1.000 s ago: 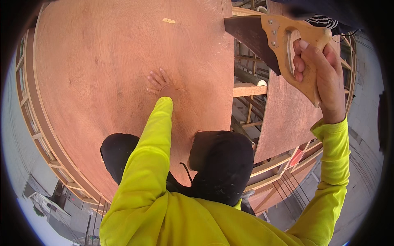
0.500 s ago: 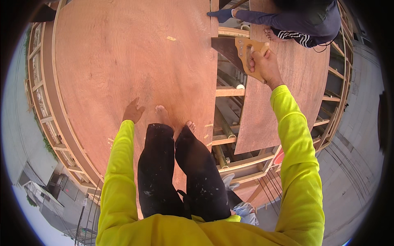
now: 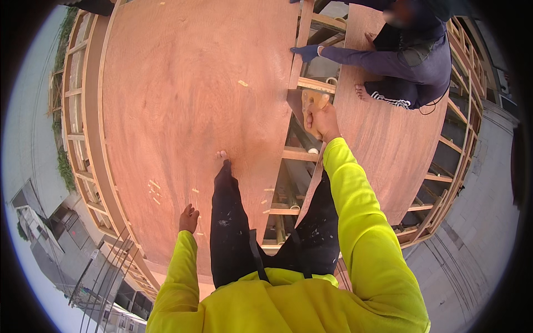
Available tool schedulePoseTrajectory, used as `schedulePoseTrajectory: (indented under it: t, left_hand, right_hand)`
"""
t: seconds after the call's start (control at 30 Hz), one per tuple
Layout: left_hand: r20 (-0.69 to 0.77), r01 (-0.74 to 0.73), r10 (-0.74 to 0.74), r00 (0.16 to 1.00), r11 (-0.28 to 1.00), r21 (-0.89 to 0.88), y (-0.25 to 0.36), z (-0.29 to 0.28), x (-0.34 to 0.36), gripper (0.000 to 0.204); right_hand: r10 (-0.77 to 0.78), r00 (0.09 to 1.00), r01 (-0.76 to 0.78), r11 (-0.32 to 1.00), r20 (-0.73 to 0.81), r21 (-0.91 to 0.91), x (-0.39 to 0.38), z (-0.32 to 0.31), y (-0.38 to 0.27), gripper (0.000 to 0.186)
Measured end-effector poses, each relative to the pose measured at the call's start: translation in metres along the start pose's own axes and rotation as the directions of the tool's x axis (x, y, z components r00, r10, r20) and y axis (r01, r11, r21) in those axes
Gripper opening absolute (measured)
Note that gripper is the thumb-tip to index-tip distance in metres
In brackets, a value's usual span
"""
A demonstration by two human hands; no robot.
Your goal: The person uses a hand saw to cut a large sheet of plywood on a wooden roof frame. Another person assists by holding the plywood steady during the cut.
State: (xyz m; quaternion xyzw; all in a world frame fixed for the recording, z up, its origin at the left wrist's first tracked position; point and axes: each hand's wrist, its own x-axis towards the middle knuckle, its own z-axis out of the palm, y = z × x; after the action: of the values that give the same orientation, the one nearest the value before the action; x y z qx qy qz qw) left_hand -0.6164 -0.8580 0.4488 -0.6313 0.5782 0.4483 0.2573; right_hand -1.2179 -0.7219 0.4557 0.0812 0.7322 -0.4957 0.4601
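My right hand [image 3: 325,121] grips the wooden handle of a handsaw [image 3: 311,105] above the gap between two plywood sheets. The saw's dark blade points up and left, next to the near end of a narrow wood strip [image 3: 300,47]; I cannot tell whether they touch. A co-worker's dark-gloved hand [image 3: 306,53] rests on that strip. My left hand [image 3: 189,218] hangs at the left over the large plywood sheet [image 3: 183,105], empty, its fingers loosely curled and a little apart. My legs straddle toward the gap; my right foot is hidden by my arm.
The co-worker [image 3: 419,66] squats barefoot on the right plywood sheet [image 3: 383,144]. The open gap shows wood crosspieces [image 3: 300,154] and round poles [image 3: 290,186] beneath. Small wood chips [image 3: 154,184] lie on the large sheet. Open framing [image 3: 83,136] edges the left side, high above the ground.
I have stood up taller, and my right leg has moved right, over the gap. The saw has come nearer the strip's end. My left hand has drawn back toward me. The co-worker leans farther into view.
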Motion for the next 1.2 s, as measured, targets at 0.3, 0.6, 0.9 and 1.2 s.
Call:
schedulePoseTrajectory:
  t: [0.3,0.6,0.9,1.2]
  left_hand:
    - [-0.056,0.205,-0.217,0.975,0.964,-0.168,0.035,0.074,-0.243,0.057]
    - [-0.209,-0.172,0.095,0.973,0.904,-0.392,0.181,0.121,-0.135,0.047]
    - [0.095,-0.218,0.323,0.942,0.8,-0.558,0.305,0.166,-0.149,0.06]
    - [-0.155,-0.119,0.051,0.987,0.875,-0.469,0.198,0.103,-0.145,0.053]
  right_hand:
    - [0.088,0.991,-0.089,0.996,-0.098,-0.005,-0.032,-0.003,0.027,0.033]
    - [-0.087,0.978,0.054,0.984,-0.189,-0.171,0.053,0.034,0.016,0.013]
    - [0.05,0.982,-0.077,0.987,-0.183,-0.142,0.069,0.018,0.07,0.021]
    - [0.065,0.988,-0.058,0.997,-0.138,0.054,-0.063,0.019,0.024,0.009]
